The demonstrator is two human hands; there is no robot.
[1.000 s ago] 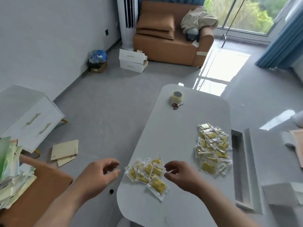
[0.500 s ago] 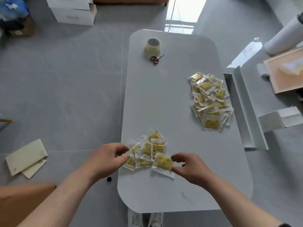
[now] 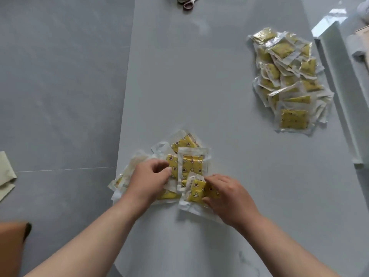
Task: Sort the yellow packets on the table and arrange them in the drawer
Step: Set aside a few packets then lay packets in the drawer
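Observation:
A small heap of yellow packets (image 3: 191,163) in clear wrappers lies near the front left edge of the white table (image 3: 199,86). My left hand (image 3: 148,179) rests on the heap's left side with curled fingers pinching packets there. My right hand (image 3: 229,196) grips the nearest packet (image 3: 194,193) at its right side. A larger pile of yellow packets (image 3: 287,80) lies at the table's right edge. Just beyond that edge stands an open white drawer (image 3: 339,80).
Scissors (image 3: 188,3) lie at the table's far end. On the grey floor to the left lie pale flat sheets (image 3: 6,174), and a brown object (image 3: 12,244) shows at the lower left.
My head has leaned down and closer to the table. Both hands have moved onto the near heap, the left now on its packets and the right gripping the nearest packet.

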